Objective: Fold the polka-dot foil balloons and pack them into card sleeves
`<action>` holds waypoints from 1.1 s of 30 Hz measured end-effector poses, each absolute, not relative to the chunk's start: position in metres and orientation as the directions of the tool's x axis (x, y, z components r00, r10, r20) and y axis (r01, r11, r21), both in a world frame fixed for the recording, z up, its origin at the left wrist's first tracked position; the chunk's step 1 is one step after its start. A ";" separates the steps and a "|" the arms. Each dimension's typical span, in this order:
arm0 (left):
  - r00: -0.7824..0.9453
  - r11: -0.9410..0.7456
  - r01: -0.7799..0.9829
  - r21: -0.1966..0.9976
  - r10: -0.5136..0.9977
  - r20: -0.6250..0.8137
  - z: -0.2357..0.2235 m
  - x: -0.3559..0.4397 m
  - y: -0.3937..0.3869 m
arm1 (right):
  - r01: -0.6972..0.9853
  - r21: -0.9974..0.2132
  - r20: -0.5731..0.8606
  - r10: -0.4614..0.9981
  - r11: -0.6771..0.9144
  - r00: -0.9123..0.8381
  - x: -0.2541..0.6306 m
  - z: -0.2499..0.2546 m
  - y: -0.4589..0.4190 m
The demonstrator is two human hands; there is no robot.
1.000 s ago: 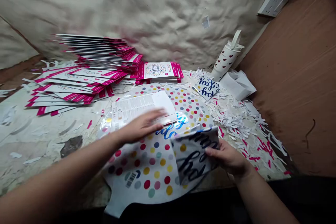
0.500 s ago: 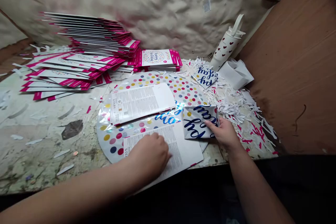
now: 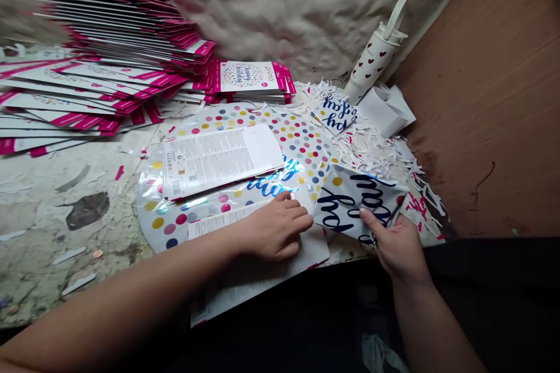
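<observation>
My left hand (image 3: 275, 230) lies with fingers curled on a white printed card (image 3: 227, 268) at the table's near edge, pressing it down. My right hand (image 3: 394, 245) pinches the near edge of a folded foil balloon (image 3: 350, 201) with dark blue script and a few dots. Both rest over a large round polka-dot foil balloon (image 3: 301, 145) spread flat on the table. A second white printed card (image 3: 219, 157) lies on that balloon, farther from me.
Stacks of pink-edged cards (image 3: 109, 70) fill the back left, with a smaller packaged stack (image 3: 249, 78) beside them. A heart-patterned bottle (image 3: 371, 64) stands at the back right by another folded balloon (image 3: 335, 113), white paper and shredded paper scraps (image 3: 385, 151). A brown board (image 3: 494, 99) borders the right.
My left hand pulled a white card from the middle of the balloon to the near edge. My right hand shifted the folded balloon to the right, still holding it.
</observation>
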State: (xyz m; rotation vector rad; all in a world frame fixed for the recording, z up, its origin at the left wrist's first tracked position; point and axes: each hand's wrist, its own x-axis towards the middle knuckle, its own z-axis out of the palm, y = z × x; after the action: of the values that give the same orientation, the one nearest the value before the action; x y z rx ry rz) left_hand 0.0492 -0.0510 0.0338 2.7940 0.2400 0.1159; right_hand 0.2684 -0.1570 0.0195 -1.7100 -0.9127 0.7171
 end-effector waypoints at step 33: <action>0.965 -0.928 0.224 0.297 0.254 0.068 0.046 0.044 -0.050 | -0.054 -0.886 -0.462 0.886 -0.460 0.044 0.250 0.045 -0.099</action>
State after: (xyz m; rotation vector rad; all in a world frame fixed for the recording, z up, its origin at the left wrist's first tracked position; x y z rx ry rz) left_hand 0.0444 -0.0498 0.0459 2.8245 0.3513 0.1520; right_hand 0.2505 -0.0994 0.0454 -1.5437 -0.8693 1.5259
